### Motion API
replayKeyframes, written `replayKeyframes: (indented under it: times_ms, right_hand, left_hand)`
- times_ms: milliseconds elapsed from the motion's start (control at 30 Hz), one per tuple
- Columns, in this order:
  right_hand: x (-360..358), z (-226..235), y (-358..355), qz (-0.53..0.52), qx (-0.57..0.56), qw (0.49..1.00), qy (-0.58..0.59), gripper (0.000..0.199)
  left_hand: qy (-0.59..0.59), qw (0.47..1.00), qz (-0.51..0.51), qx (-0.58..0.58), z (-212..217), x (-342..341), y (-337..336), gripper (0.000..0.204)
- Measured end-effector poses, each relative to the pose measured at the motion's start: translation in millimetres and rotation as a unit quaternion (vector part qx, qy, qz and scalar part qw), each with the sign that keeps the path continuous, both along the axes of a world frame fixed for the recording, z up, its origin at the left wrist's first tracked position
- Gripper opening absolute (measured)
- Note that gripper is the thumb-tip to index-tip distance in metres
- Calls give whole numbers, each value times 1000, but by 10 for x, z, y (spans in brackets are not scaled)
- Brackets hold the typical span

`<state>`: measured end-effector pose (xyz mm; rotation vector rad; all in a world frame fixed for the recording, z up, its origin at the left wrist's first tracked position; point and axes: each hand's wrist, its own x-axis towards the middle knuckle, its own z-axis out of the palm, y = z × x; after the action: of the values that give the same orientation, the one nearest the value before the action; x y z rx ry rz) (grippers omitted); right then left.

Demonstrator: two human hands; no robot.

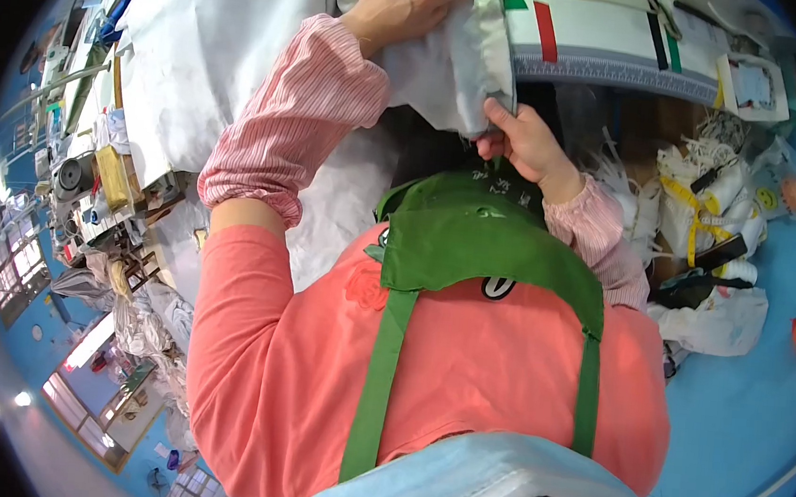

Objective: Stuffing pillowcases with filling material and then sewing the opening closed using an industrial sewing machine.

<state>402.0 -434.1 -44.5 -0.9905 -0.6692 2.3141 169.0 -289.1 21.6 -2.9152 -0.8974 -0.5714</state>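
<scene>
**Grey fabric being gripped at the table edge**

Grey fabric (452, 64), soft and creased, is hanging over the worktable (604, 63) edge. Left hand (410, 3) is pressing flat on it, fingers together; right hand (521, 141) is pinching its lower corner. Cluttered blue floor (743, 411) is lying below.

You're wearing a coral-pink long-sleeved top (463, 368) with a small rose motif near the chest. Over it you're wearing a green apron (474, 246), its two straps running down your front. Pink-and-white striped sleeve covers (301, 117), gathered at both ends, are wrapping your forearms. A pale blue face mask (482, 483) is showing at the lower edge.
</scene>
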Motion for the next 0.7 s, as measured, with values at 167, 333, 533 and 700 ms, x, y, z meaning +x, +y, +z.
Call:
replayKeyframes:
  times_ms: [167,333,533,700]
  right_hand:
    - [38,-41,-91,-2,0,1000,6,34]
    - [79,-49,-82,3,3,999,39,32]
    - [68,-44,-91,12,3,1000,18,34]
    - [36,0,46,2,15,1000,27,35]
  left_hand:
    - [-13,1000,5,-7,-82,275,-609,34]
    - [-62,995,60,-54,-37,379,-954,41]
    - [-59,997,25,-40,-103,270,-789,39]
    - [-56,997,18,-55,-68,199,-545,40]
